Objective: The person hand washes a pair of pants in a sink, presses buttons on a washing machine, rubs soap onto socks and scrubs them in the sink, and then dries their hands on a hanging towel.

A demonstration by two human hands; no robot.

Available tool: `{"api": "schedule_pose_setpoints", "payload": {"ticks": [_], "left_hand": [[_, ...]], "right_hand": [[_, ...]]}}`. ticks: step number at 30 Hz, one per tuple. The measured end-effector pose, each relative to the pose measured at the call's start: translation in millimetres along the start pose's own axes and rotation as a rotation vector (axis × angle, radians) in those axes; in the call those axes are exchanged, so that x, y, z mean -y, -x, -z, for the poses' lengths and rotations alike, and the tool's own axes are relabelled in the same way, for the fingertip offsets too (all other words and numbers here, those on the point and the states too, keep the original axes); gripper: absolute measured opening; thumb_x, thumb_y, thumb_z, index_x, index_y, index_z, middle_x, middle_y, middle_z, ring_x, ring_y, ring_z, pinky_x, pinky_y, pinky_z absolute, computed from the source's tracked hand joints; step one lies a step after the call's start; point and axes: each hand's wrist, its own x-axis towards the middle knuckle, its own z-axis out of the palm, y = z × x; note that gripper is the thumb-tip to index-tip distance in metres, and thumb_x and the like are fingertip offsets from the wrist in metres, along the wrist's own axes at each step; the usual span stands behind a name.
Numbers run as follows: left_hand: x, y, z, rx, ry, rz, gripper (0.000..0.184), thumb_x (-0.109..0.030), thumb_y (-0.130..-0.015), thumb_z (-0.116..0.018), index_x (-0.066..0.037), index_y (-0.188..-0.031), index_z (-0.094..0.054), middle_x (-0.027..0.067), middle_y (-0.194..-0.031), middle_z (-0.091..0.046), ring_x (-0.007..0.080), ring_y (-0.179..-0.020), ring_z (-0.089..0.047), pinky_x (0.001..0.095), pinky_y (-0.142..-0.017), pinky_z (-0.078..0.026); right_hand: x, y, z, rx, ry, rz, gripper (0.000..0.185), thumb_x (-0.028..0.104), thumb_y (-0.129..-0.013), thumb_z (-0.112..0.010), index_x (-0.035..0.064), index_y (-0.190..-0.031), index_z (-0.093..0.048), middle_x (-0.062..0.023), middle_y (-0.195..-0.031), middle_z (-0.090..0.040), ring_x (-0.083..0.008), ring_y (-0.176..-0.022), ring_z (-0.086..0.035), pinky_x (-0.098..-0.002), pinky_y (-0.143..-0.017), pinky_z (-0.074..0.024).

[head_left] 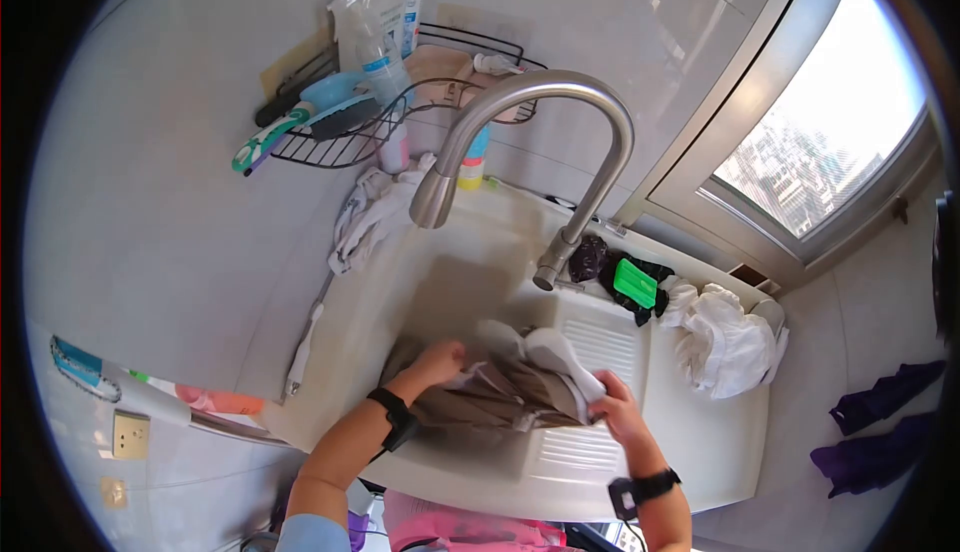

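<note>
A brown garment with a white, stiff-looking band (500, 392) lies bunched across the basin and the ribbed washboard of the white sink (690, 457). At its left part, my left hand (442, 360) is closed in a fist on the cloth. My right hand (618, 410) pinches the garment's white edge at the right, over the washboard ribs. The fingertips of both hands are partly hidden by the fabric and slightly blurred. Each wrist wears a black strap with a small device.
A curved metal faucet (580, 102) arches over the basin. Behind it stand a green soap dish (635, 283) on dark cloth and a white cloth heap (725, 342). A wire rack (330, 152) holds bottles and brushes. More white cloth (375, 214) rests on the left rim.
</note>
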Motion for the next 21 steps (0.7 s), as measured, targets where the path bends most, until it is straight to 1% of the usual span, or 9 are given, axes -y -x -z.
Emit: {"api": "schedule_pose_setpoints", "payload": {"ticks": [2, 4, 6, 7, 9, 12, 14, 19, 21], "left_hand": [[-20.0, 1.9, 10.7, 0.116, 0.170, 0.381, 0.021, -0.017, -0.074, -0.053, -0.001, -0.087, -0.058, 0.0164, -0.083, -0.061, 0.0300, -0.074, -0.059, 0.0363, -0.066, -0.047], [-23.3, 0.5, 7.0, 0.262, 0.315, 0.671, 0.022, -0.019, -0.075, -0.053, -0.002, -0.089, -0.057, 0.0160, -0.086, -0.061, 0.0295, -0.078, -0.059, 0.0349, -0.068, -0.048], [-8.4, -7.1, -4.3, 0.425, 0.432, 0.866, 0.026, -0.022, -0.074, -0.054, -0.004, -0.093, -0.057, 0.0172, -0.090, -0.060, 0.0325, -0.080, -0.058, 0.0358, -0.070, -0.047], [-4.3, -6.5, -17.1, 0.325, 0.193, 0.703, 0.028, -0.024, -0.074, -0.054, -0.005, -0.095, -0.057, 0.0173, -0.090, -0.060, 0.0321, -0.081, -0.058, 0.0360, -0.071, -0.047], [1.8, -1.5, -40.2, 0.113, -0.272, 0.354, 0.033, -0.028, -0.073, -0.056, -0.006, -0.098, -0.056, 0.0176, -0.090, -0.060, 0.0312, -0.083, -0.058, 0.0363, -0.071, -0.047], [-18.0, -4.3, -33.4, 0.067, -0.460, -0.156, 0.034, -0.029, -0.073, -0.055, -0.007, -0.100, -0.057, 0.0161, -0.088, -0.061, 0.0293, -0.085, -0.058, 0.0374, -0.073, -0.046], [-22.0, -1.0, -36.4, 0.416, -0.288, -0.112, 0.035, -0.029, -0.072, -0.056, -0.008, -0.100, -0.056, 0.0152, -0.087, -0.061, 0.0295, -0.081, -0.059, 0.0374, -0.071, -0.047], [-55.6, 26.4, -9.6, 0.778, 0.073, 0.513, 0.027, -0.014, -0.070, -0.050, -0.007, -0.095, -0.059, 0.0197, -0.082, -0.060, 0.0363, -0.073, -0.059, 0.0395, -0.065, -0.048], [-13.0, 14.9, -36.3, 0.616, -0.190, 0.158, 0.025, -0.012, -0.071, -0.049, -0.005, -0.092, -0.060, 0.0209, -0.082, -0.060, 0.0373, -0.075, -0.058, 0.0395, -0.066, -0.047]], "right_hand": [[-14.2, 19.4, 39.2, -0.074, 0.091, -0.164, 0.030, 0.000, -0.061, -0.049, -0.0003, -0.091, -0.053, -0.0063, -0.074, -0.054, -0.0167, -0.071, -0.054, -0.0277, -0.061, -0.0461], [-57.8, 25.3, 83.4, -0.172, 0.685, -0.271, 0.027, -0.001, -0.063, -0.049, -0.0016, -0.090, -0.052, -0.0105, -0.079, -0.055, -0.0218, -0.076, -0.055, -0.0300, -0.066, -0.0459], [-44.4, 24.6, 70.3, -0.361, 0.977, 0.223, 0.026, -0.002, -0.065, -0.050, -0.0013, -0.091, -0.052, -0.0131, -0.086, -0.054, -0.0258, -0.081, -0.054, -0.0322, -0.069, -0.0455], [-33.2, 22.8, 55.4, -0.451, 1.110, 0.476, 0.026, -0.002, -0.066, -0.050, -0.0012, -0.091, -0.052, -0.0143, -0.089, -0.054, -0.0278, -0.083, -0.054, -0.0333, -0.070, -0.0453], [-12.4, 5.9, 14.3, -0.317, 0.771, 0.375, 0.027, 0.001, -0.068, -0.055, 0.0027, -0.094, -0.052, -0.0149, -0.096, -0.053, -0.0303, -0.091, -0.052, -0.0354, -0.075, -0.0446], [-9.2, -23.0, -31.1, -0.163, 1.221, 0.296, 0.019, 0.018, -0.074, -0.057, 0.0061, -0.089, -0.054, -0.0166, -0.090, -0.058, -0.0320, -0.084, -0.056, -0.0396, -0.071, -0.0458], [-22.3, -46.9, -28.9, -0.039, 1.396, 0.033, 0.021, 0.025, -0.074, -0.059, 0.0087, -0.086, -0.054, -0.0150, -0.080, -0.060, -0.0338, -0.076, -0.058, -0.0426, -0.067, -0.0457], [33.0, -55.1, -26.5, -0.357, 1.202, 0.276, 0.016, 0.023, -0.078, -0.056, 0.0076, -0.075, -0.053, -0.0133, -0.065, -0.059, -0.0332, -0.064, -0.058, -0.0429, -0.057, -0.0444], [52.5, -49.4, -28.0, -0.260, 1.085, 0.343, 0.014, 0.021, -0.079, -0.054, 0.0077, -0.077, -0.054, -0.0135, -0.069, -0.060, -0.0330, -0.066, -0.058, -0.0424, -0.057, -0.0445]]}}
